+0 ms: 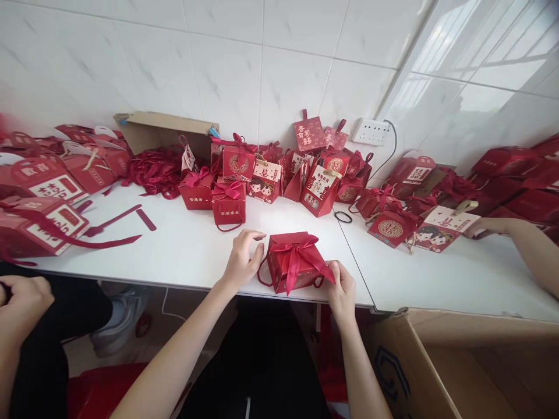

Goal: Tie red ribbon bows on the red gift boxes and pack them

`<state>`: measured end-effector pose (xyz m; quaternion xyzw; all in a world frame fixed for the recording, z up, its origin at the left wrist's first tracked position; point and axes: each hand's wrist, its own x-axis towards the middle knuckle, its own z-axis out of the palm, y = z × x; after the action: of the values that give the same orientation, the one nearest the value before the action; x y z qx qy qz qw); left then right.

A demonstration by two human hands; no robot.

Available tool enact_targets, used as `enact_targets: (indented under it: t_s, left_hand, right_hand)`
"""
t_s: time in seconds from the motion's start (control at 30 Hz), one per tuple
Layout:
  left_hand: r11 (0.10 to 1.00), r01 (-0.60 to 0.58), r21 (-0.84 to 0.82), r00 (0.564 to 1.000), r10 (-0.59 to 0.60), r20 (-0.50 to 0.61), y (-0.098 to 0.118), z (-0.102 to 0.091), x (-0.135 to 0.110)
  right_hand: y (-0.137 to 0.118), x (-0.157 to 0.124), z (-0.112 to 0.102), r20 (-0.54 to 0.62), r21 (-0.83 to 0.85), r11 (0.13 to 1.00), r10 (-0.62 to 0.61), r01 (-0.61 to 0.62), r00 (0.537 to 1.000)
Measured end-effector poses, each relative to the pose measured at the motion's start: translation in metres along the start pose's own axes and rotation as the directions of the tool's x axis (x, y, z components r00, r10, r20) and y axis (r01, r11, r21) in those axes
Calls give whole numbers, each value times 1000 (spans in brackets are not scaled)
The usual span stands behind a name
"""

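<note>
A red gift box (279,270) with cord handles sits at the table's front edge before me. On its top is a shiny red ribbon (299,251) tied in a bow. My right hand (343,291) pinches one end of that ribbon at the box's right side. Just left of the box, my left hand (242,259) hovers with thumb and fingers curved apart, holding nothing. Behind stand more finished-looking boxes, among them a red box with a pink bow (229,208) and a white-fronted box with cartoon faces (264,181).
Loose red ribbons (159,169) lie heaped by a cardboard box (170,131) on its side. Red boxes (48,180) pile up at left. A co-worker's hand (483,227) touches a box at right; another person's hand (26,302) is at left. An open carton (437,361) stands lower right.
</note>
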<state>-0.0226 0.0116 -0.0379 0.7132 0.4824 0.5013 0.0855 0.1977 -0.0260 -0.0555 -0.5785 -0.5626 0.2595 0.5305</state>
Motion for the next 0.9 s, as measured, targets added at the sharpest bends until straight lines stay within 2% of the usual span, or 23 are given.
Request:
enact_targets:
  t_s: [0.2, 0.33, 0.57, 0.77, 0.83, 0.9]
  left_hand:
    - [998, 16, -61, 998, -12, 62, -4, 4, 2]
    - [996, 39, -78, 998, -34, 61, -3, 7, 0]
    - [991, 89, -95, 993, -81, 85, 2, 11, -1]
    - [989, 116, -96, 985, -102, 138, 5, 12, -3]
    - [990, 112, -87, 984, -98, 151, 5, 11, -4]
    - [992, 99, -75, 984, -87, 154, 6, 11, -5]
  right_hand:
    - [-3, 1, 1, 15, -11, 1000, -1, 1, 1000]
    - [-6, -1, -3, 42, -36, 999, 5, -3, 999]
    - [-5, -2, -11, 16, -213, 976, 44, -40, 999]
    - [-17, -4, -12, 0, -327, 940, 104, -99, 995]
    - [-15, -5, -15, 0, -361, 927, 108, -101, 994]
    - [-1, -5, -19, 16, -377, 924, 74, -63, 997]
